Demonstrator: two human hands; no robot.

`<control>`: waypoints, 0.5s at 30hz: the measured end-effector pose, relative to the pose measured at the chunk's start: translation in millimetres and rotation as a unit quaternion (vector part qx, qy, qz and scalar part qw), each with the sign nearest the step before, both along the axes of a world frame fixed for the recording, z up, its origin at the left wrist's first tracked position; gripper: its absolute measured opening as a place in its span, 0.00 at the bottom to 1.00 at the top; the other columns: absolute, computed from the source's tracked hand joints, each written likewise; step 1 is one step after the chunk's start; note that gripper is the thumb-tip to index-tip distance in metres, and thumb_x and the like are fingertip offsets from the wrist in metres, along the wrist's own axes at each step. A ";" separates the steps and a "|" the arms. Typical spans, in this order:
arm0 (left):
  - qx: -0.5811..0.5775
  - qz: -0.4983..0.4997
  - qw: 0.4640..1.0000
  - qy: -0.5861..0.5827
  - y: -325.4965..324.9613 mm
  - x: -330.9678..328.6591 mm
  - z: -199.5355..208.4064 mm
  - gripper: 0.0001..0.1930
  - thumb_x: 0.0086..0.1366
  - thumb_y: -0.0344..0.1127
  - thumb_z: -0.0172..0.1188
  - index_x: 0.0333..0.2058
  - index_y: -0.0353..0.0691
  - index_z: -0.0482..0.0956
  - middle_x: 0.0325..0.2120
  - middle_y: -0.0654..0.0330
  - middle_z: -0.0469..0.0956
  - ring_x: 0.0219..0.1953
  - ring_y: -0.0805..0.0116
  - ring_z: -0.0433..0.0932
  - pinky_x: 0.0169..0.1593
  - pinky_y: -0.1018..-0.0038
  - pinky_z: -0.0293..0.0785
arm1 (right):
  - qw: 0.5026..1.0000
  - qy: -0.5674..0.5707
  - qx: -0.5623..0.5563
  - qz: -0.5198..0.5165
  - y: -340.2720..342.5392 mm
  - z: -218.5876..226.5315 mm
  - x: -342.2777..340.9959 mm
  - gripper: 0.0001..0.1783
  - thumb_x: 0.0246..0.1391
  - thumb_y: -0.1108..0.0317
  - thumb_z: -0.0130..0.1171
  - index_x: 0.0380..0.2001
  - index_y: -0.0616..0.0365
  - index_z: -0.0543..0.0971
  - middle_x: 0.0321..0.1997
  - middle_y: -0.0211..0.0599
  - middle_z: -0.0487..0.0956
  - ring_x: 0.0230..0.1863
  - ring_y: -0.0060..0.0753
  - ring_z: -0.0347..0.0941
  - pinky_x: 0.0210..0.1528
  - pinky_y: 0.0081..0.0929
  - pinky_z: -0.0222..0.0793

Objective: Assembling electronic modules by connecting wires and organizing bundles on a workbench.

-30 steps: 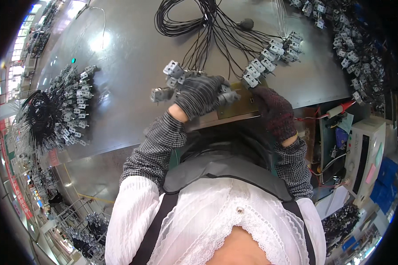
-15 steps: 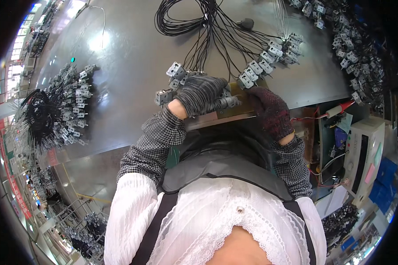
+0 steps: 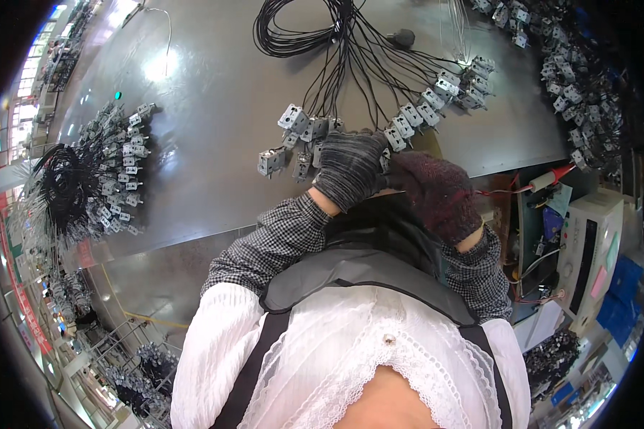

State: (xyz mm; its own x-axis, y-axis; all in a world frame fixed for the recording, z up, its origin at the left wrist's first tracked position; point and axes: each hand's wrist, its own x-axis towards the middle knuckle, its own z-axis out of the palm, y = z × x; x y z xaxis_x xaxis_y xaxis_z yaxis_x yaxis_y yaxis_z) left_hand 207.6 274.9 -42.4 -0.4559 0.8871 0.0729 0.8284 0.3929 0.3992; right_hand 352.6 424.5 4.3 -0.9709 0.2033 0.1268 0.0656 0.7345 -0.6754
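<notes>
My left hand point(image 3: 350, 168), in a grey striped glove, is closed at the table's near edge, its fingers curled against a small grey part that barely shows. Against it presses my right hand point(image 3: 440, 191), in a dark maroon glove, also closed; what its fingers grip is hidden. Several grey metal blocks point(image 3: 292, 120) lie just beyond and left of my left hand. A slanting row of similar blocks point(image 3: 411, 114) extends to the right beyond my hands. Thin black cables point(image 3: 347, 68) run from the blocks to a coiled bundle point(image 3: 286, 36) farther back.
A pile of cabled blocks point(image 3: 125, 168) lies on the metal table point(image 3: 200, 143) at left; another heap point(image 3: 569, 89) lines the right. A dark plug point(image 3: 402, 38) sits near the coil. Right of me are a red-and-white handled tool point(image 3: 549, 178) and a pale instrument box point(image 3: 587, 236).
My left hand has moved right and turned, its fingers now curled in, meeting my right hand. My right hand has shifted slightly left and nearer to me. The left blocks have slid slightly right.
</notes>
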 end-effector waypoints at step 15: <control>-0.002 -0.032 0.999 0.029 8.2 -1.5 -1.8 0.33 0.44 0.65 0.79 0.37 0.41 0.83 0.33 0.52 0.83 0.37 0.48 0.84 0.45 0.53 0.73 | 0.999 -0.025 0.028 -0.002 1.5 -4.3 2.2 0.14 0.61 0.75 0.61 0.49 0.60 0.84 0.46 0.51 0.87 0.46 0.53 0.86 0.48 0.41 0.83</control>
